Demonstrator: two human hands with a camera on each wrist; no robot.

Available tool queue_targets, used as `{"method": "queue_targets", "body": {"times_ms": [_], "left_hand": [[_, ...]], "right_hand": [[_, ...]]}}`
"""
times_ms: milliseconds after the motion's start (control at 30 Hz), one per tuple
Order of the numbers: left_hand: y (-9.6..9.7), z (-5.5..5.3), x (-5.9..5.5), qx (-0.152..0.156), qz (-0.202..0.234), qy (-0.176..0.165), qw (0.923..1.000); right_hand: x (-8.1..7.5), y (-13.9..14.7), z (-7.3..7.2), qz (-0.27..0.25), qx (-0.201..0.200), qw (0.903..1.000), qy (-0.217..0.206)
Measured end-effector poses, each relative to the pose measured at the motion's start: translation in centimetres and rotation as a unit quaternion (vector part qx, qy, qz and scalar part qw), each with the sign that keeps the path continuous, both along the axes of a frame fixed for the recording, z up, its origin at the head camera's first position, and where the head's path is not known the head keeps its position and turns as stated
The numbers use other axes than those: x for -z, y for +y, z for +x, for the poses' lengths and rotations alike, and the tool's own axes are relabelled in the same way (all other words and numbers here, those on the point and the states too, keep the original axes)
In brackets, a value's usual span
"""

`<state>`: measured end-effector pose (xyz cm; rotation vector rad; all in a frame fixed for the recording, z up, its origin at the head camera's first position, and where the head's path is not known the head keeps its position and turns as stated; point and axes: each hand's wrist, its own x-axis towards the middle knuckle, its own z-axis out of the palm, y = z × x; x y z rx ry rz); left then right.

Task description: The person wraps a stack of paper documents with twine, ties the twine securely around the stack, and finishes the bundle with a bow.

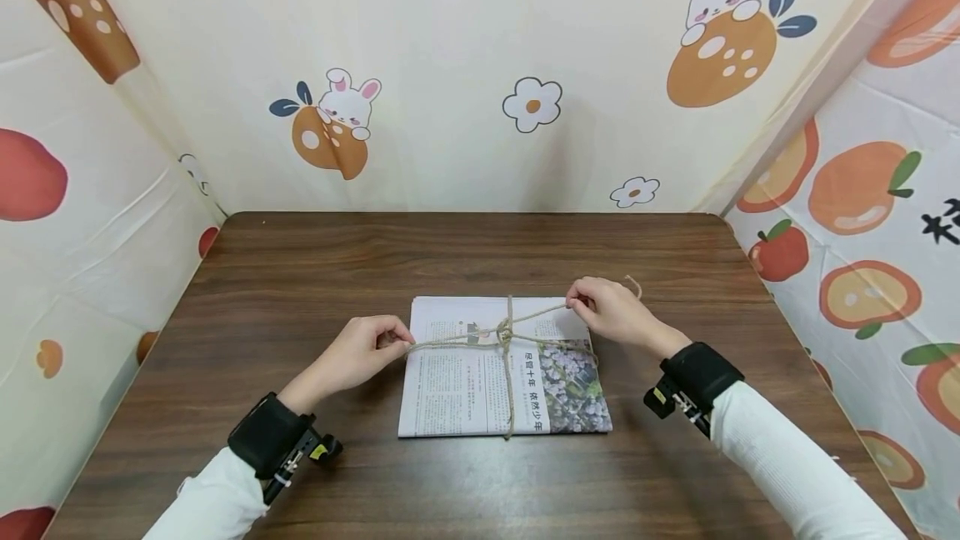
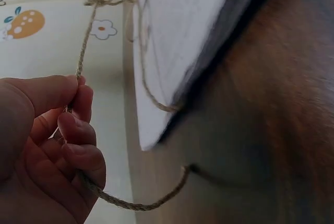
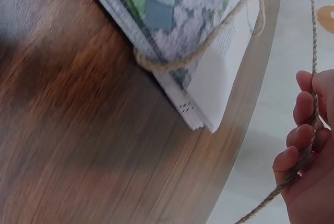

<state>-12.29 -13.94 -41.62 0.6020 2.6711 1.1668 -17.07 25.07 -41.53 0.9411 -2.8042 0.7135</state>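
Note:
A folded stack of newspapers point(image 1: 465, 394) lies on the table with twine point(image 1: 510, 390) wrapped around it lengthwise and crosswise. The strands cross in a knot point(image 1: 505, 330) on top, near the middle. My left hand point(image 1: 365, 350) pinches one twine end at the stack's left edge; in the left wrist view a loose tail point(image 2: 151, 205) hangs from under its fingers. My right hand point(image 1: 617, 308) grips the other end above the stack's upper right corner, its tail sticking out past the hand. Both strands run straight from the knot to the hands.
The brown wooden table point(image 1: 315, 257) spreads around the stack. A pale wall point(image 1: 450, 40) with rabbit and flower prints stands behind it, and fruit-printed cloth point(image 1: 847, 340) hangs at both sides. Each wrist wears a black camera band point(image 1: 693, 390).

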Motion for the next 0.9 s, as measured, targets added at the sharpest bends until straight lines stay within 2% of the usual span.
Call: {"method": "queue_targets", "body": {"times_ms": [133, 333, 533, 733, 900], "left_hand": [[-0.6, 0.4, 0.3, 0.005, -0.007, 0.0, 1.0], [-1.5, 0.9, 0.2, 0.006, -0.017, -0.001, 0.9998], [-1.9, 1.3, 0.5, 0.035, -0.014, -0.004, 0.9993], [-2.2, 1.7, 0.8, 0.054, -0.016, -0.002, 0.9984], [-2.8, 1.8, 1.6, 0.071, -0.016, -0.01, 0.9973]], "right_hand": [[0.0, 0.7, -0.1, 0.013, 0.016, 0.9998, 0.003], [0.1, 1.8, -0.5, 0.021, 0.046, 0.9987, -0.005], [0.3, 2.5, -0.9, 0.042, 0.065, 0.9968, -0.018], [0.5, 3.2, -1.4, 0.052, 0.083, 0.9951, -0.009], [0.7, 3.8, -1.4, 0.066, 0.096, 0.9931, 0.0]]}}
